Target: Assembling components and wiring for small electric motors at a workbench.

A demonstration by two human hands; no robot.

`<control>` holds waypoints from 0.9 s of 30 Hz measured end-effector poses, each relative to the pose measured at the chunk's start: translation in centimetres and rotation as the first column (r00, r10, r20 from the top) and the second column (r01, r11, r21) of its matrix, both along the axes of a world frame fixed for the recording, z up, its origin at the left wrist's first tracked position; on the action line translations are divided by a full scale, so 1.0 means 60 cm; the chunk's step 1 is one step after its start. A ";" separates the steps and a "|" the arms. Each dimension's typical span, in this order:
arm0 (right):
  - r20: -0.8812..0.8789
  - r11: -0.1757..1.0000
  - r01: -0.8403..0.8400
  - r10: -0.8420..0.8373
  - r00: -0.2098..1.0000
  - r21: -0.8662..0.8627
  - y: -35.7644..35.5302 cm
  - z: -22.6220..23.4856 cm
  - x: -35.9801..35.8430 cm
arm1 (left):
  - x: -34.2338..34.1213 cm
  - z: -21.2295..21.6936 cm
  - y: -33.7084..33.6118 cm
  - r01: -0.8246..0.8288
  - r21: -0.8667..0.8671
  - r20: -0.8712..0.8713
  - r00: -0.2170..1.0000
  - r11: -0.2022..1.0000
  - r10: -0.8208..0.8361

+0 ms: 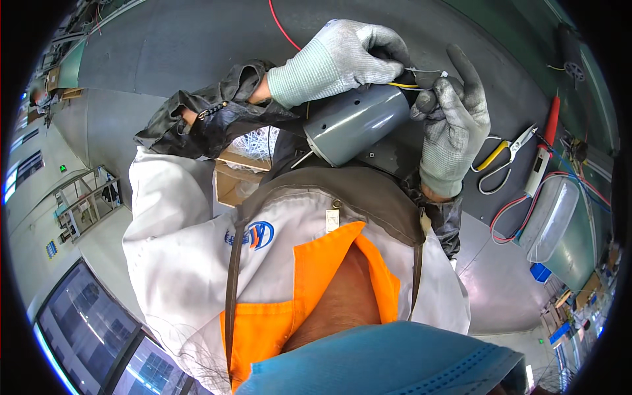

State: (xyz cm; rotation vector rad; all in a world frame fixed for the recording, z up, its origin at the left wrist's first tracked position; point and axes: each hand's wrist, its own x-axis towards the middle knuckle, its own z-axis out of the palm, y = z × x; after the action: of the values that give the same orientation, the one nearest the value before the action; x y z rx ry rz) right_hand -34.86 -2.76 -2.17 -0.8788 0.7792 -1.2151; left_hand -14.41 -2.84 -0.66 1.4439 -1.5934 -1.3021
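My left hand (349, 60), in a grey-coated knit glove, reaches over a dark grey metal cylinder (362, 125). Its thumb and fingers pinch a thin white cable tie (424, 70). The tie bends into an open loop toward my right hand (455, 122), gloved alike. There the small tie head sits at the bent fingers, which are closed on it, while the index finger points up. A yellow wire (403, 85) runs out by the cylinder's far end, just under the left fingertips. A pale rod (302, 159) sticks out of the cylinder's near end.
Scissors with a yellow handle (494, 157) and a red-and-white tool with cables (543, 155) lie to the right on the grey bench (197, 52). Beside them is a long clear-covered lamp (554, 217). A cardboard box (228, 184) of white strips stands below my left arm. A red wire (280, 23) crosses behind.
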 end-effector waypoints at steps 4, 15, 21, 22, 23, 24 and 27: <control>-0.033 0.989 -0.114 0.117 0.993 0.093 -0.008 0.010 -0.013 | -0.002 0.010 -0.001 0.013 0.012 0.069 0.998 1.000 -0.014; 0.060 0.996 -0.078 0.076 0.995 0.039 -0.001 -0.004 -0.012 | 0.000 0.001 -0.001 0.015 -0.059 0.105 0.994 0.998 -0.009; -0.003 0.981 -0.160 0.161 0.987 0.106 -0.015 0.006 -0.020 | 0.001 0.001 0.002 0.019 -0.057 0.087 0.996 0.998 -0.014; -0.006 0.971 -0.207 0.209 0.978 0.116 -0.017 0.007 -0.022 | 0.001 -0.002 0.002 0.014 -0.059 0.067 0.998 0.998 -0.010; -0.006 0.971 -0.210 0.212 0.977 0.115 -0.018 0.011 -0.021 | 0.001 -0.004 0.003 0.011 -0.060 0.067 0.998 0.998 -0.007; -0.015 0.970 -0.221 0.224 0.975 0.101 -0.017 0.016 -0.019 | 0.000 -0.007 0.003 -0.018 -0.041 0.048 0.999 0.999 0.020; -0.035 0.971 -0.225 0.228 0.973 0.077 -0.013 0.019 -0.020 | -0.006 0.000 0.001 -0.065 0.028 -0.066 0.996 0.998 0.066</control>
State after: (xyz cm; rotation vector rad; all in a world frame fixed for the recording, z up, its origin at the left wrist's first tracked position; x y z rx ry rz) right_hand -36.04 -3.57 -1.04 -0.9102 0.7319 -0.9639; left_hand -14.77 -2.75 -0.64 1.4409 -1.4789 -1.3241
